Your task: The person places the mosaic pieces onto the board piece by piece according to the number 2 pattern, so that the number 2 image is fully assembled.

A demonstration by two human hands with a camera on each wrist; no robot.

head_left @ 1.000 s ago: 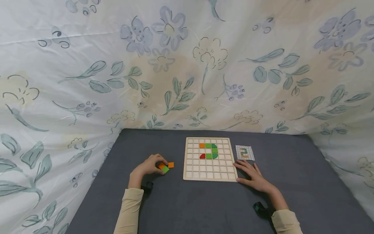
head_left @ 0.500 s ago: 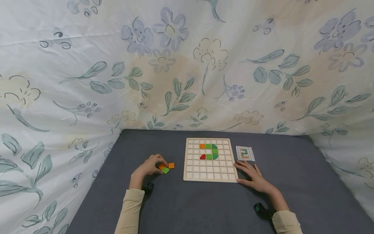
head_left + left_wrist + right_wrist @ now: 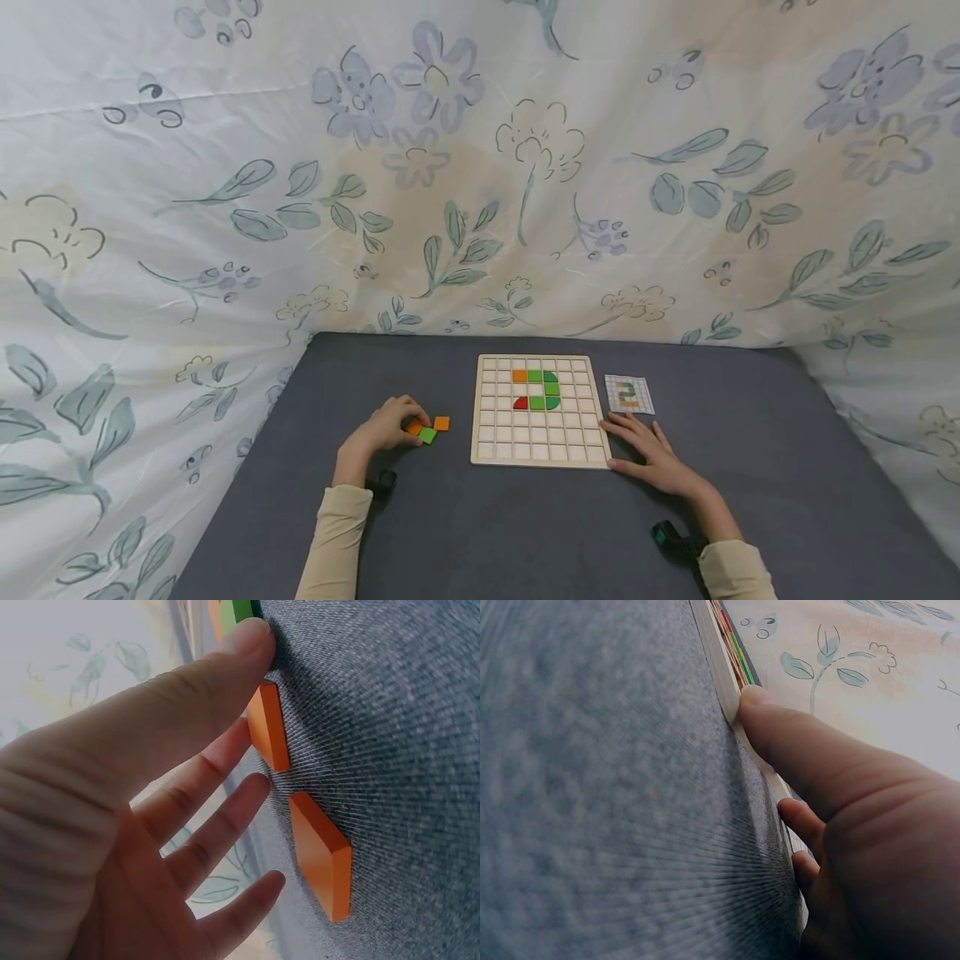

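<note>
My left hand (image 3: 382, 427) hovers low over several square tiles left of the board, fingers relaxed and spread. Its thumb tip is at a green tile (image 3: 427, 436); whether they touch I cannot tell. An orange tile (image 3: 414, 427) lies between thumb and index finger, and another orange tile (image 3: 442, 423) is just right of them. In the left wrist view one more orange tile (image 3: 322, 855) lies below the fingers, on the cloth. My right hand (image 3: 651, 454) rests against the lower right edge of the wooden grid board (image 3: 538, 435), thumb at its corner, fingers extended.
Orange, green and red pieces form a curved figure (image 3: 536, 402) in the board's upper cells. A small printed card (image 3: 630, 395) with a gridded coloured pattern lies right of the board. Dark grey cloth (image 3: 510, 533) covers the table; a flowered curtain (image 3: 525, 208) hangs behind.
The green tile and the outer orange tile have shifted slightly to the right and turned a little; the left hand stays almost in place. The right hand has not moved.
</note>
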